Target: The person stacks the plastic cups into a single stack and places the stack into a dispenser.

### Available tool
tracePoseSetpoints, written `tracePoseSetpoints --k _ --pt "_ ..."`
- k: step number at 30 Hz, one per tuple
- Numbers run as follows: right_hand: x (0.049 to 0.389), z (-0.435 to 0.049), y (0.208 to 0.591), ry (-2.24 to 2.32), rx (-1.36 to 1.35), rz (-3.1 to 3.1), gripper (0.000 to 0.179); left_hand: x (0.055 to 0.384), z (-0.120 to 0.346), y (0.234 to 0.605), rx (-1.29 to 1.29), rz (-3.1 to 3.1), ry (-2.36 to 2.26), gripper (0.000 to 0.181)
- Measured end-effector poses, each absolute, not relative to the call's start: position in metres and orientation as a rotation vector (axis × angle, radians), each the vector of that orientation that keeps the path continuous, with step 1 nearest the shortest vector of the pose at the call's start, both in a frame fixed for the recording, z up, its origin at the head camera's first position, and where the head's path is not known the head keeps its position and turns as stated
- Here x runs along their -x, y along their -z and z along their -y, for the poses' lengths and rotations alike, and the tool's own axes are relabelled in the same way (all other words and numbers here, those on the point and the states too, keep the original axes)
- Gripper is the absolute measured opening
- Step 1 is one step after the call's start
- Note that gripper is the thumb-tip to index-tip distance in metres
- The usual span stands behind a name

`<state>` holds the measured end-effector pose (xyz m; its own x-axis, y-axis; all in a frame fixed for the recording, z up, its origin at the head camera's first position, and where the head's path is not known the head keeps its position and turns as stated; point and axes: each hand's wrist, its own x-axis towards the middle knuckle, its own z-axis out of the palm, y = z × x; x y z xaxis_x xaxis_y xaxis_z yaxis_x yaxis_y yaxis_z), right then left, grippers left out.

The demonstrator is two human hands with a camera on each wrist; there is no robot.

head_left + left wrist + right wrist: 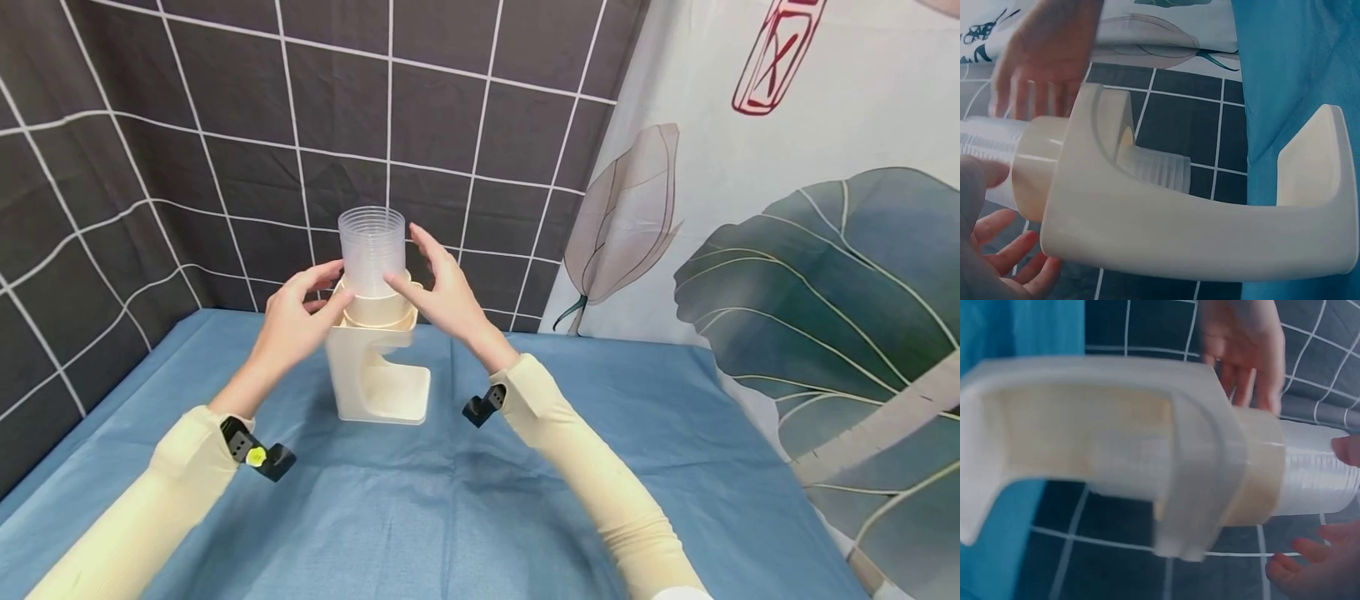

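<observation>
A cream cup dispenser stands upright on the cloth, with a tall stack of clear plastic cups rising from the round collar at its top. My left hand is at the left of the collar, fingers spread loosely; its thumb overlaps the stack in the left wrist view. On the other side my right hand has its fingers extended, the thumb tip right at the cups. Under the dispenser's head, the lower end of the cups pokes out. Neither hand's fingers close round anything.
Blue cloth covers the table. Close behind the dispenser hangs a dark curtain with a white grid, which also runs along the left side. A pale leaf-patterned curtain hangs at the right. Both wrists carry small black cameras.
</observation>
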<state>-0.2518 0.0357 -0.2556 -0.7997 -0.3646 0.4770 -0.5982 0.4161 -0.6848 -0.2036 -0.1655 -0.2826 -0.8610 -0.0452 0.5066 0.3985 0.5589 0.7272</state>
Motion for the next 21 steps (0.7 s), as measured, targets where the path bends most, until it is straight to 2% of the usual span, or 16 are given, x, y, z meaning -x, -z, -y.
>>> tracePoseSetpoints --k 4,12,21 --pt "0.253 -0.035 0.238 -1.082 -0.939 2.356 0.069 0.204 0.17 0.287 0.272 2.343 1.261 0.043" --pt "0.259 -0.021 0.208 -0.622 -1.099 2.296 0.06 0.205 0.175 0.289 0.226 2.482 1.224 0.049" --pt "0.262 -0.006 0.197 -0.307 -1.206 2.401 0.053 0.206 0.179 0.29 0.171 2.61 1.229 0.053"
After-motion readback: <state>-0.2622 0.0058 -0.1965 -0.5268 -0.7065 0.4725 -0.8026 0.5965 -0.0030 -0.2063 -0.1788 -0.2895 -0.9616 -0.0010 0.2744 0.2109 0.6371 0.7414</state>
